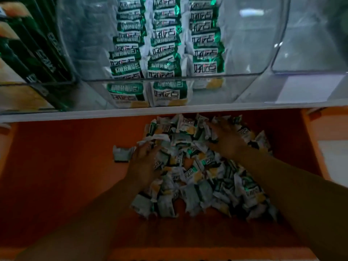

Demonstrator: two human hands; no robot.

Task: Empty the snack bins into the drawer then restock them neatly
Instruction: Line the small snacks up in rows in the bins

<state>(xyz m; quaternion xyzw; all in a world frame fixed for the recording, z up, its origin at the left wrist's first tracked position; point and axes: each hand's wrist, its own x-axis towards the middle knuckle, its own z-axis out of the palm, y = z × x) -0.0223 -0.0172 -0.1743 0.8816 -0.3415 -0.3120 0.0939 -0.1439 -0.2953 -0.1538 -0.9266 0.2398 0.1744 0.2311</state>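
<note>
Fingers [211,127] of your right hand [227,138]: stretched forward and slightly spread, lying flat on the heap, gripping nothing.
Fingers [146,149] of your left hand [144,162]: bent down over the heap's left edge, tips buried among wrappers; you cannot tell whether they hold one.

Item 1. Loose heap of small green, white and yellow foil snack packets [190,172]: piled in the middle and right of the drawer, under both your hands.
Item 2. Single grey-green packet [122,154]: flat on the drawer floor, just beside your left hand, at the heap's left edge.
Item 3. Orange open drawer [66,166]: below the shelf, holding items 1 and 2.
Item 4. Clear plastic bin [254,44]: on the white shelf [94,114] above the drawer, centre.
Item 5. Matching green and white packets [165,44]: three neat overlapping rows inside that bin, left of its middle.
Item 6. Clear bin of dark green packs [37,53]: left of item 4, packs standing on edge.
Item 7. Second clear plastic bin [310,53]: right of item 4, contents unclear.
</note>
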